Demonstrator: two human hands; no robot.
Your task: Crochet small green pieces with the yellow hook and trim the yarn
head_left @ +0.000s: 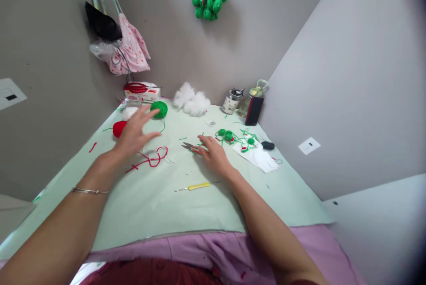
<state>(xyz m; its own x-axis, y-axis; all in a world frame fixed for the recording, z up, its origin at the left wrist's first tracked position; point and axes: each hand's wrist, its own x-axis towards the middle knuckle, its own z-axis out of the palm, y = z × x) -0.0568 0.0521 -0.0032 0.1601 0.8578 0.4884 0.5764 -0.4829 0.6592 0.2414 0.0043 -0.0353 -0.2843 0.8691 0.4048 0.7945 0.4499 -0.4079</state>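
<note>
My left hand (136, 130) is open over the back left of the table, fingers spread and thumb apart. Its fingertips overlap the edge of a green yarn ball (159, 109) in view; whether they touch it I cannot tell. A red yarn ball (119, 128) sits behind its wrist side, and a loose red strand (156, 160) curls below. Small scissors (190, 147) lie low at the table's middle, blades pointing left. My right hand (213, 156) covers their handles, thumb against them and index finger stretched out. In front lies a crochet hook (199, 186) with a yellow handle.
White stuffing (192, 100) lies at the back. Small green crocheted pieces (229, 136) and white paper (261, 159) are at right. Behind them stand a pen cup (229, 104), a bottle (244, 106) and a leaning phone (254, 111). A box (143, 94) stands back left.
</note>
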